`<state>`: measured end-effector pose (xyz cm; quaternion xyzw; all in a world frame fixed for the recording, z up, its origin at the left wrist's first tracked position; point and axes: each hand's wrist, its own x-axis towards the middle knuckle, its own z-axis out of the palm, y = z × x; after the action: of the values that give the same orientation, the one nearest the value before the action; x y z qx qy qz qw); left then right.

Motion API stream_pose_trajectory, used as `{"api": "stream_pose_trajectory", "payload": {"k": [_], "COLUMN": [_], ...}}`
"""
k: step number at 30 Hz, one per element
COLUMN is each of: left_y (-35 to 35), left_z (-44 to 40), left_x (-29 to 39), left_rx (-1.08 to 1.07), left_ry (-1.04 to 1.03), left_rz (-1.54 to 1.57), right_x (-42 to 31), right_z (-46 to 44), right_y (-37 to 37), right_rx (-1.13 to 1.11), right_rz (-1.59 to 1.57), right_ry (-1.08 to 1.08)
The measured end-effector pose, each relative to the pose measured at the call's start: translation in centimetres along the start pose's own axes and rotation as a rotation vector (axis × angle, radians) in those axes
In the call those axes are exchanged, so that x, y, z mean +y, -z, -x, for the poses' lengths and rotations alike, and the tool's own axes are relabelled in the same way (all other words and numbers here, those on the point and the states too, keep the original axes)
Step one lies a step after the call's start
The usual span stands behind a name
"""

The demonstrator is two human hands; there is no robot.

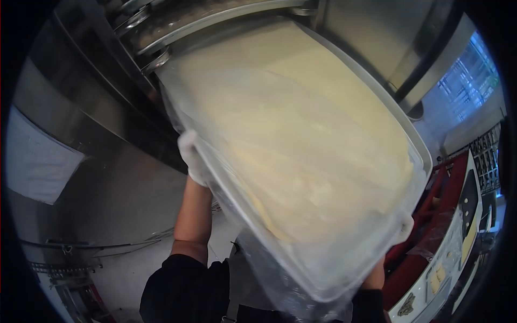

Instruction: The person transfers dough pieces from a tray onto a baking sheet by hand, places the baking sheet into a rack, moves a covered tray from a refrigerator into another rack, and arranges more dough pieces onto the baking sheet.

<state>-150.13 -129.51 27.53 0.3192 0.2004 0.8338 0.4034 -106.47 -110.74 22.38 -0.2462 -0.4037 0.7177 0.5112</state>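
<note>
A large metal sheet tray (405, 119) is held up in front of me, tilted in view. A wide, flat, pale yellow sheet that looks like dough (301, 140) covers it. Clear plastic film (272, 266) lies over the sheet and hangs past the tray's near edge. My left hand (191, 159), in a white glove, grips the tray's left side. At the right near corner my right hand (405, 229), also gloved, is closed around the edge, its fingers partly hidden. The tray's far end reaches a metal rack or cabinet.
Another tray (221, 20) sits on rails just beyond the far end. A steel panel (371, 37) stands at upper right. On the left, a white sheet (40, 156) hangs on a steel surface. Red shelving (412, 264) and a worktop with small pieces (439, 277) are at right.
</note>
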Motion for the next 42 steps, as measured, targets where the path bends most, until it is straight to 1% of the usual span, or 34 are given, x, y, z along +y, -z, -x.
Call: {"api": "stream_pose_trajectory", "payload": {"k": [1,2,3,4,5,6,7,8,9,10,11,12,13,14,15,17,18,20,22,24,25,27,28,29,31,32,33,35,36,37,40,42], "left_y": [-0.4,-5.3,-8.3,-8.7,-8.9,-9.2,-9.7,-10.2,-10.6,-11.0,-11.5,-12.0,-12.3,-12.6,-12.8,-13.0,-12.8,-11.7,-9.3,-5.8,-5.0,-3.3,-2.4,-1.5,0.3,1.0,1.6,2.6,2.9,3.2,3.6,3.4], "left_z": [-0.8,-1.9,-2.5,-2.5,-2.2,-1.8,-0.8,0.9,2.1,2.7,3.0,3.1,3.1,3.1,3.1,2.7,2.9,4.4,6.4,8.9,9.9,11.7,12.4,13.1,14.0,14.2,14.3,13.4,12.8,11.9,9.2,7.1], "left_x": [0.4,0.7,0.6,0.3,0.3,0.1,-0.5,-1.1,-1.5,-1.5,-1.4,-1.2,-1.1,-1.0,-0.9,-0.3,-0.1,-0.2,-0.6,-1.3,-1.7,-2.1,-2.5,-3.1,-3.7,-3.7,-3.7,-3.8,-3.7,-3.5,-3.2,-3.1], "left_rx": [-0.103,0.22,0.547,0.532,0.642,0.75,0.739,0.656,0.568,0.555,0.413,0.273,0.141,0.142,0.217,0.361,0.356,0.304,0.273,0.16,0.155,0.231,0.229,0.212,0.173,0.17,0.141,0.068,0.052,0.018,-0.095,-0.186], "left_ry": [-0.016,-0.127,-0.239,-0.239,-0.219,-0.203,-0.211,-0.211,-0.208,-0.215,-0.222,-0.23,-0.236,-0.25,-0.266,-0.298,-0.31,-0.26,-0.231,-0.14,-0.14,0.016,0.026,0.085,0.209,0.227,0.283,0.374,0.382,0.409,0.468,0.486], "left_rz": [0.029,-0.232,-0.485,-0.476,-0.429,-0.381,-0.376,-0.199,-0.027,-0.031,-0.103,-0.174,-0.245,-0.245,-0.338,-0.53,-0.537,-0.587,-0.607,-0.62,-0.616,-0.604,-0.603,-0.616,-0.638,-0.635,-0.688,-0.791,-0.784,-0.799,-0.818,-0.891], "right_x": [1.0,1.9,2.4,2.7,2.6,2.0,1.1,0.0,-2.8,-4.4,-4.5,-4.6,-4.9,-5.2,-6.0,-4.7,-3.3,-0.3,1.1,2.1,2.4,3.3,3.9,4.2,3.9,4.2,4.8,5.0,4.9,4.9,5.5,3.8], "right_z": [-0.8,-1.7,-2.7,-4.2,-6.0,-8.2,-10.3,-12.0,-12.8,-13.3,-14.2,-15.2,-16.5,-17.6,-20.0,-25.1,-27.4,-31.1,-32.4,-33.2,-33.6,-34.3,-34.6,-34.7,-35.0,-35.1,-35.0,-35.0,-35.1,-35.2,-35.9,-33.6], "right_y": [-1.3,-2.6,-3.9,-5.5,-7.6,-10.2,-12.7,-15.1,-17.5,-19.1,-19.5,-19.8,-21.0,-22.3,-25.3,-29.3,-30.5,-32.4,-34.0,-35.7,-36.7,-39.1,-40.0,-41.0,-42.8,-43.1,-42.8,-42.4,-42.1,-41.6,-41.5,-42.6], "right_rx": [-0.045,-0.09,-0.131,-0.179,-0.234,-0.289,-0.304,-0.336,-0.505,-0.636,-0.642,-0.561,-0.599,-0.577,-0.682,-0.865,-0.863,-1.008,-0.991,-0.975,-0.97,-0.991,-1.002,-0.998,-1.156,-1.226,-1.218,-1.157,-1.119,-1.094,-1.119,-1.074], "right_rz": [0.059,0.146,0.263,0.439,0.653,0.875,1.05,1.126,1.005,0.826,0.823,0.837,0.897,0.956,1.073,1.166,1.156,1.505,1.535,1.604,1.61,1.579,1.562,1.566,1.686,1.73,1.733,1.72,1.713,1.73,1.58,1.823], "right_ry": [-0.005,0.003,0.034,0.135,0.31,0.569,0.859,0.998,0.391,-0.206,-0.184,0.207,0.524,0.857,1.135,1.309,1.321,1.158,1.164,1.153,1.154,1.098,1.064,1.046,0.67,0.474,0.457,0.719,0.846,0.831,0.774,0.495]}}
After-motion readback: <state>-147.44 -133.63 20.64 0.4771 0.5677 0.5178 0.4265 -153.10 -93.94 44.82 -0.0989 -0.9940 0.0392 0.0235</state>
